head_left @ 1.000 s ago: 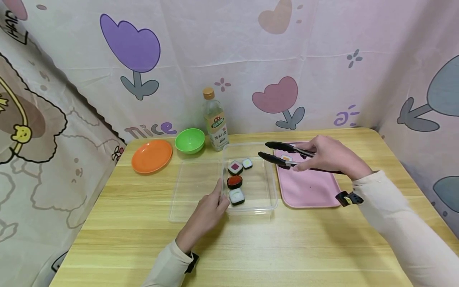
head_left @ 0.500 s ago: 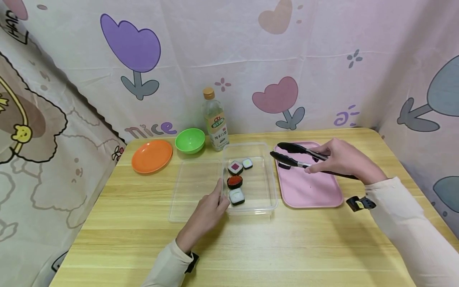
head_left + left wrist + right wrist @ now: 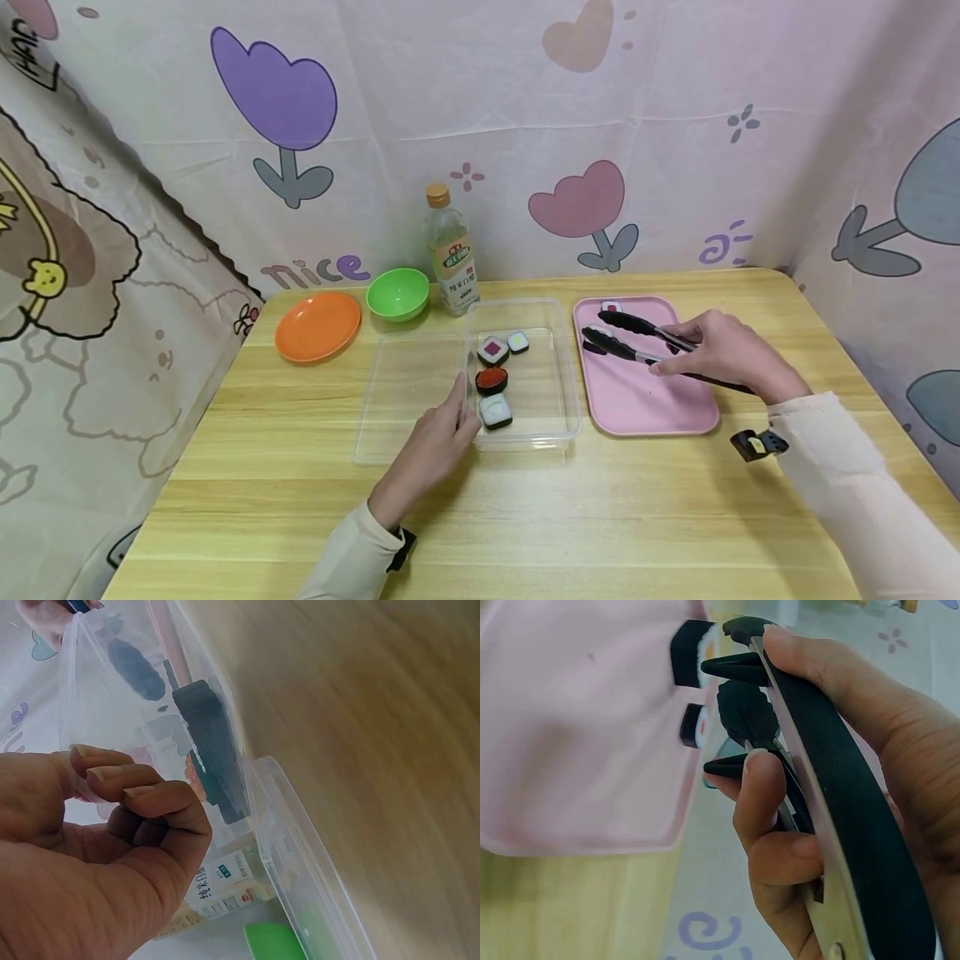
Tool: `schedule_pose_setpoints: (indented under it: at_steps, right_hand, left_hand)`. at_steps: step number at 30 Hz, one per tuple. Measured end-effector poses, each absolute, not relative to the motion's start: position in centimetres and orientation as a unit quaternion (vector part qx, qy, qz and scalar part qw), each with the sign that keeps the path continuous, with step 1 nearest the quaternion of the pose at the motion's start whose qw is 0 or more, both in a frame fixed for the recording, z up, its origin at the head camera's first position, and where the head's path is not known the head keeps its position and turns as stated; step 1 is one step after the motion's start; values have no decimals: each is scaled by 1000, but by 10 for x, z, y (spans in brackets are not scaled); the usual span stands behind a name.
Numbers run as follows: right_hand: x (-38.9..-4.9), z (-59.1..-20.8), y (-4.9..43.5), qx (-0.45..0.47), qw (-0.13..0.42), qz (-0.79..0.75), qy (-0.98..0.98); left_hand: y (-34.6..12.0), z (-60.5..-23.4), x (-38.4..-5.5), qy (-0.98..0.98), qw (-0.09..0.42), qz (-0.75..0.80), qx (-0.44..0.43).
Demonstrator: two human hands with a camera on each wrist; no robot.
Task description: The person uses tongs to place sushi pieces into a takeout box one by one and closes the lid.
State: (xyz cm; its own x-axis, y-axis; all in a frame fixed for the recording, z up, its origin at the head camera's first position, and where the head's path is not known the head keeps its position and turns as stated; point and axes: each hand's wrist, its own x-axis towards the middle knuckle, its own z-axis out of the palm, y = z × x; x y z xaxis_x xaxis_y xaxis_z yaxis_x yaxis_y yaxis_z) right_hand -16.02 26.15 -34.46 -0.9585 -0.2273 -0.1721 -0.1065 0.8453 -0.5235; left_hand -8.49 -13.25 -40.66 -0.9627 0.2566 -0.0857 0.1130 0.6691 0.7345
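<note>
My left hand [image 3: 431,442] grips the left wall of a clear plastic container [image 3: 573,383]. Inside stand several toy-like sushi pieces, among them one with a red top [image 3: 491,380] and a white-topped one [image 3: 496,410]. In the right wrist view, my right hand [image 3: 780,802] holds black-tipped tongs [image 3: 832,765], their arms spread apart. Over the back left of the pink tray [image 3: 652,408] hover the tongs' tips. Two sushi rolls, one larger [image 3: 690,654] and one smaller [image 3: 692,726], sit on that tray near the tips; in the head view the tongs partly cover them.
A flat clear lid [image 3: 405,400] lies left of the container. Behind it are an orange plate [image 3: 318,327], a green bowl [image 3: 397,295] and a tall vinegar bottle [image 3: 453,258]. A patterned cloth [image 3: 480,100] hangs along the table's back edge.
My right hand has moved right and lower with the tongs, whose tips shifted from beside the container to over the pink tray. The left hand stays on the container.
</note>
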Motion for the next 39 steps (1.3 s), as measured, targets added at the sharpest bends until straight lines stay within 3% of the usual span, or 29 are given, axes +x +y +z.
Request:
schedule_pose_setpoints:
  at_steps: [39]
  right_hand:
    - [-153,-367,266,-67,127,-284,948]
  left_hand:
    - [-133,-407,-86,909,93,394,97]
